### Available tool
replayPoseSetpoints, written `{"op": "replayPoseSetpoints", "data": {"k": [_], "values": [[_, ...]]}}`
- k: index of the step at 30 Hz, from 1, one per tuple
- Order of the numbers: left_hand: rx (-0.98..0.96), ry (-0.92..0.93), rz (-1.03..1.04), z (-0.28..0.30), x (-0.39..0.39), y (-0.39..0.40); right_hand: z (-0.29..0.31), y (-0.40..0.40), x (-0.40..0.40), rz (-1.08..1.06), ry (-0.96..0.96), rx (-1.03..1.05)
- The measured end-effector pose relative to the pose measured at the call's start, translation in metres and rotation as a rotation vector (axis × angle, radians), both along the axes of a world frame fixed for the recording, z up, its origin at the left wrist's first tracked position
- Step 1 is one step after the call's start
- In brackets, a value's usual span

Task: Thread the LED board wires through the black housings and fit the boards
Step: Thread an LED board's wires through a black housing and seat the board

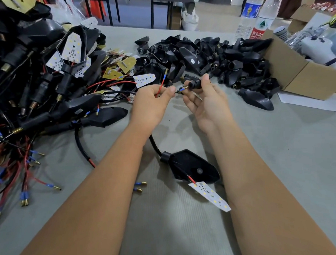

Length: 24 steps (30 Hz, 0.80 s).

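A red wire (161, 86) is pinched in the left grip (153, 99), between thumb and forefinger, with the other fingers curled under. Its blue-sleeved brass tip stands up just above the hand. A second wire tip (181, 90), black with a blue sleeve, is held at the thumb end and pointed at the mouth of a small black housing (196, 84). That housing is gripped in the right grip (205, 98), the thumb and forefinger curled round its stem, the palm turned up and the remaining fingers loosely bent. The tip is seen just at the opening of the stem; how far in it sits cannot be told.

A white LED board (144, 79) is seen just beyond the left hand, joined to the red wire. Near the forearms, a finished housing (190, 167) is laid on the grey tabletop (277, 151), with its board (209, 195) hanging out on short wires and a black cable running from its stem under the left wrist. A heap of wired housings and boards (40, 73) is piled at the left. A pile of bare housings (214, 58) is spread beyond the hands, beside a cardboard box (300, 75). Two water bottles (254, 17) are stood behind it.
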<state>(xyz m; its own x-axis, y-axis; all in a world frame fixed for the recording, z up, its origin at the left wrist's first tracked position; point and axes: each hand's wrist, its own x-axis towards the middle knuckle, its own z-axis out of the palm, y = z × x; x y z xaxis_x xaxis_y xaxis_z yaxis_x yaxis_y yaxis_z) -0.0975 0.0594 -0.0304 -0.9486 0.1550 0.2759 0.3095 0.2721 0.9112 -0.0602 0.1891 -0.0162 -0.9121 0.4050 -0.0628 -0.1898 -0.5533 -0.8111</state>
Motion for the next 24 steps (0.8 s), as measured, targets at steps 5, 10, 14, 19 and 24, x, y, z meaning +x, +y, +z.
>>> {"op": "replayPoseSetpoints", "data": {"k": [5, 10, 14, 19, 24], "values": [[0.007, 0.003, 0.001, 0.0015, 0.0001, 0.0002, 0.0024, -0.0004, 0.0019, 0.039, 0.004, -0.005], [0.055, -0.013, 0.046, 0.0023, -0.0004, 0.0003, 0.0053, -0.0009, 0.0031, 0.104, 0.052, -0.058], [0.071, -0.014, 0.067, 0.0026, -0.0008, 0.0007, 0.0069, -0.0006, 0.0038, 0.144, 0.066, -0.052], [0.003, -0.012, 0.063, 0.0027, -0.0016, 0.0009, 0.0047, -0.0036, 0.0046, 0.147, 0.005, 0.211], [0.018, -0.007, 0.054, 0.0057, 0.0011, -0.0007, 0.0011, -0.0090, 0.0053, 0.152, 0.005, 0.346]]}}
